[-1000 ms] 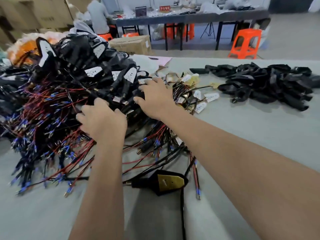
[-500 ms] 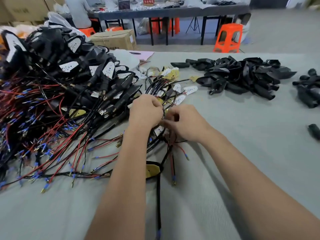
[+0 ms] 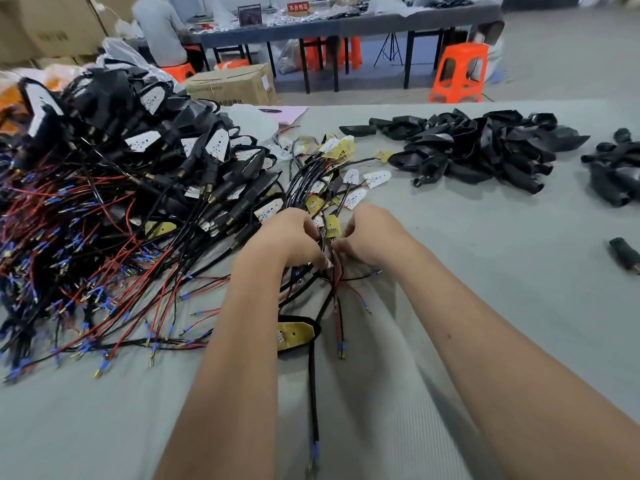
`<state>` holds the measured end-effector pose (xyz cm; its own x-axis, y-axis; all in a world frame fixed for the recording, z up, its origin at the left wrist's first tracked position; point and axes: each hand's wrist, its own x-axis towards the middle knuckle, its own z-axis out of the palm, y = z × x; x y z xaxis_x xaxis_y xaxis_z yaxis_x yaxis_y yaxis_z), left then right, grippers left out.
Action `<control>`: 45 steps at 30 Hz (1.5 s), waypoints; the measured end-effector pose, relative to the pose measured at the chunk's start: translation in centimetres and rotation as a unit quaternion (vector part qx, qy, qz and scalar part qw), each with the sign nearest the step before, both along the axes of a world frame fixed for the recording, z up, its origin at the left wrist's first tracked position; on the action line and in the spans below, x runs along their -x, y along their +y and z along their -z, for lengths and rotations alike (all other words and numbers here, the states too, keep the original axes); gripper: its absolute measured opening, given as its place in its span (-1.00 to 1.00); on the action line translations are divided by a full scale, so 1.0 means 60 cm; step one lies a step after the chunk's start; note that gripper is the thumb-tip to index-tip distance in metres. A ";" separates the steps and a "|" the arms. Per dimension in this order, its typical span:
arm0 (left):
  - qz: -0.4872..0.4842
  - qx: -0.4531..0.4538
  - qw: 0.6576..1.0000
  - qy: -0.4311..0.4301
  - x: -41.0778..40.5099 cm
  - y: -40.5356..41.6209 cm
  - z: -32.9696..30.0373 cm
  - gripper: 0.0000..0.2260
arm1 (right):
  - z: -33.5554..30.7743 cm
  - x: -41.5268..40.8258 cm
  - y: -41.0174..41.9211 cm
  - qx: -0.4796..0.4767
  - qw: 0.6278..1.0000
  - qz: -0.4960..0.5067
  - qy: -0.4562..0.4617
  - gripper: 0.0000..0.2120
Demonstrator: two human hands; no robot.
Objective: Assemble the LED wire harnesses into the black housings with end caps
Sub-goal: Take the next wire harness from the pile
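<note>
A bundle of LED wire harnesses (image 3: 323,178) with small white and yellow boards lies in the table's middle. My left hand (image 3: 291,239) and my right hand (image 3: 372,233) meet over its near end, fingers curled round the black and red wires there. A big heap of assembled housings with red and black wires (image 3: 114,188) fills the left. Empty black housings (image 3: 485,147) are piled at the back right. One finished housing with a yellow board (image 3: 296,336) lies under my left forearm, its black cable running toward me.
More black parts (image 3: 616,174) lie at the right edge, and a single end cap (image 3: 625,254) lies apart. Beyond the grey table (image 3: 502,271) stand a cardboard box (image 3: 232,84), an orange stool (image 3: 460,72), another table and a seated person.
Both hands left the big heap on the left and came together at the loose harness bundle in the middle. They now grip its wires, and the view has shifted right.
</note>
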<state>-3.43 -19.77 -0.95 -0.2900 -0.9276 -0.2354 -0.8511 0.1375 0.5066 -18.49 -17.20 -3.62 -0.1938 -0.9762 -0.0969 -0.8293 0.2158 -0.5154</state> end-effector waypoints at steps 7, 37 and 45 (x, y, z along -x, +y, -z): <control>-0.118 0.120 0.986 -0.005 0.004 -0.007 0.015 -0.77 | 0.011 -0.032 0.004 -0.008 1.000 0.030 -0.006 -0.77; 0.171 -0.047 0.944 0.278 0.307 0.107 0.067 -0.70 | 0.048 0.276 0.196 0.260 0.725 0.224 -0.598 -0.79; 0.097 -0.173 0.907 0.373 0.332 0.125 0.056 -0.89 | 0.049 0.267 0.204 0.247 0.791 0.219 -0.515 -0.84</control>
<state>-23.37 -12.28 -4.32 -0.6382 -0.7498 -0.1747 -0.2318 -0.0293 0.9723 -34.52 -4.94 -6.53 -0.5909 -0.8051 -0.0514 0.1836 -0.0721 -0.9804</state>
